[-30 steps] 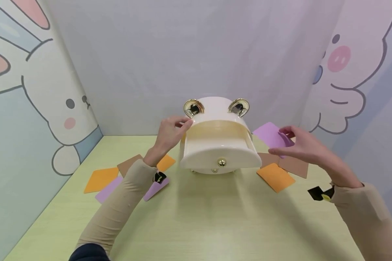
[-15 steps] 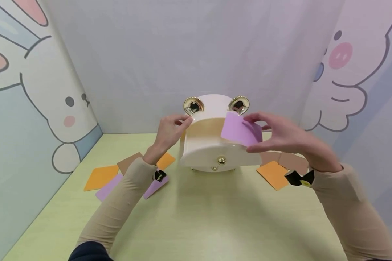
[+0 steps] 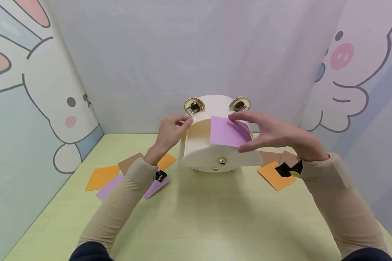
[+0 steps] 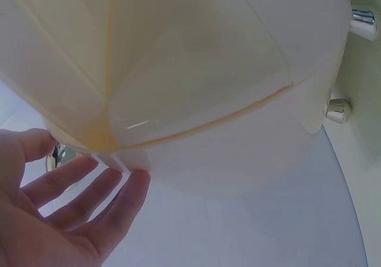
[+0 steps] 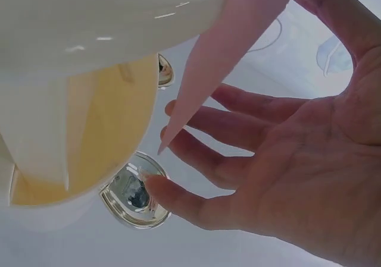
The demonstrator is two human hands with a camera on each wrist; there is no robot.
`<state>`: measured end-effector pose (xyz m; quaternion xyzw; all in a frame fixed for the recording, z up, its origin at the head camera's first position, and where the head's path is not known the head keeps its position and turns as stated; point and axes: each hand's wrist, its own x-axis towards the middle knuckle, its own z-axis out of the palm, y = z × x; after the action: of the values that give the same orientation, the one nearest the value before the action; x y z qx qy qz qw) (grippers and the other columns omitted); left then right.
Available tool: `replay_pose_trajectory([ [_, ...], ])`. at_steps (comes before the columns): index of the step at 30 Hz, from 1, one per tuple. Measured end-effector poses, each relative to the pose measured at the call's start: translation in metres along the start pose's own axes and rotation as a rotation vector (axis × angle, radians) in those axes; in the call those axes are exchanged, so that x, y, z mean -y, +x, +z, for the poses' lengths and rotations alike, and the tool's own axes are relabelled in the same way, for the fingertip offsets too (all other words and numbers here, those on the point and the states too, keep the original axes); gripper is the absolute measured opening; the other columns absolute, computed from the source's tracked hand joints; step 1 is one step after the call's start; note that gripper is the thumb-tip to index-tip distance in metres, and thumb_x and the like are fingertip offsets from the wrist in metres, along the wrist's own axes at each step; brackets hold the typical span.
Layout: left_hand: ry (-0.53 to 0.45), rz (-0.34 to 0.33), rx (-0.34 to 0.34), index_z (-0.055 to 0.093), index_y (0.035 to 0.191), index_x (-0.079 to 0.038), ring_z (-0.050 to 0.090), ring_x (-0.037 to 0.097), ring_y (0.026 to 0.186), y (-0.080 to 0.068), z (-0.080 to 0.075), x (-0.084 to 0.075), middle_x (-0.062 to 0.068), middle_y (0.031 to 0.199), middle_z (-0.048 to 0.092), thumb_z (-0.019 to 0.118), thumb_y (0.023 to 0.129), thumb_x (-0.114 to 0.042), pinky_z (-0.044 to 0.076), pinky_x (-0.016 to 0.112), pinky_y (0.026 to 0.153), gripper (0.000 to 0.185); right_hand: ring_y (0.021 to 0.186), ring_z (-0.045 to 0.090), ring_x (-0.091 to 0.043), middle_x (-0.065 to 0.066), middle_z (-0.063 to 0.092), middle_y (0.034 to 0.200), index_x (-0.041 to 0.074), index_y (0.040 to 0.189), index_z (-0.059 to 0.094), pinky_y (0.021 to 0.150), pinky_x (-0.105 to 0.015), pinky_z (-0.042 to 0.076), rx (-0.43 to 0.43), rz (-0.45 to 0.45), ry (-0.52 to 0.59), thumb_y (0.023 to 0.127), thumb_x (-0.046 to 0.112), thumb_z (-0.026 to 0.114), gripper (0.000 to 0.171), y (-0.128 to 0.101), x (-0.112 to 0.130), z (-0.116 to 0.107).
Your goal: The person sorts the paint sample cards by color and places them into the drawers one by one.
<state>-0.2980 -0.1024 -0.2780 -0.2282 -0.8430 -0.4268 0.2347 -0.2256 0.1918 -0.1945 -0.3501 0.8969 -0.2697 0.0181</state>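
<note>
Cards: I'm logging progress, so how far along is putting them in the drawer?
Done: the drawer is pulled open; no card shows inside it. In hand: the right hand holds a purple card over the drawer, while the left hand touches the box. Left: orange, brown and purple cards lie on the table either side.

Right hand [image 5: 297, 178] apparently pinches purple card [image 5: 220, 53].
</note>
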Motion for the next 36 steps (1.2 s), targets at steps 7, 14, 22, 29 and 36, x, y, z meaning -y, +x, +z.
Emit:
replay_pose_trajectory([
  [7, 0.012, -0.014, 0.003, 0.073, 0.108, -0.008, 0.069, 0.026, 0.087, 0.001, 0.0, 0.001, 0.011, 0.104, 0.074, 0.062, 0.094, -0.028, 0.055, 0.037, 0.074, 0.027, 0.145, 0.029, -0.025, -0.001, 0.037, 0.155, 0.017, 0.149, 0.036, 0.116, -0.055, 0.025, 0.018, 0.052, -0.002, 0.077, 0.031, 0.081, 0.086, 0.003, -0.001, 0.001],
  [14, 0.005, -0.005, -0.007, 0.074, 0.107, -0.008, 0.069, 0.027, 0.086, 0.0, 0.001, 0.001, 0.011, 0.103, 0.074, 0.063, 0.093, -0.027, 0.056, 0.038, 0.074, 0.026, 0.128, 0.048, -0.027, -0.007, 0.055, 0.138, 0.011, 0.134, 0.055, 0.107, -0.051, 0.038, -0.181, 0.146, 0.123, 0.088, 0.029, 0.07, 0.051, 0.004, -0.01, 0.003],
  [22, -0.003, -0.027, -0.007, 0.074, 0.108, -0.008, 0.069, 0.028, 0.087, -0.001, 0.0, -0.001, 0.011, 0.104, 0.074, 0.062, 0.094, -0.027, 0.055, 0.037, 0.072, 0.026, 0.113, 0.059, -0.031, -0.016, 0.065, 0.119, 0.007, 0.117, 0.066, 0.093, -0.051, 0.047, -0.409, 0.386, 0.109, 0.09, 0.054, 0.058, 0.055, 0.013, -0.044, 0.017],
  [29, 0.037, -0.075, 0.02, 0.071, 0.11, -0.007, 0.067, 0.028, 0.091, -0.006, -0.009, 0.007, 0.012, 0.109, 0.072, 0.06, 0.095, -0.028, 0.055, 0.039, 0.076, 0.028, 0.117, 0.058, -0.034, -0.018, 0.065, 0.123, 0.005, 0.12, 0.065, 0.097, -0.053, 0.046, -0.396, 0.402, 0.163, 0.09, 0.055, 0.058, 0.059, 0.023, -0.063, 0.027],
  [36, 0.203, -0.145, 0.125, 0.065, 0.119, -0.004, 0.065, 0.035, 0.102, -0.028, -0.038, 0.034, 0.017, 0.119, 0.067, 0.058, 0.095, -0.029, 0.052, 0.047, 0.088, 0.035, 0.116, 0.059, -0.031, -0.016, 0.065, 0.122, 0.007, 0.12, 0.065, 0.097, -0.05, 0.047, -0.397, 0.406, 0.196, 0.089, 0.055, 0.06, 0.057, 0.024, -0.066, 0.028],
])
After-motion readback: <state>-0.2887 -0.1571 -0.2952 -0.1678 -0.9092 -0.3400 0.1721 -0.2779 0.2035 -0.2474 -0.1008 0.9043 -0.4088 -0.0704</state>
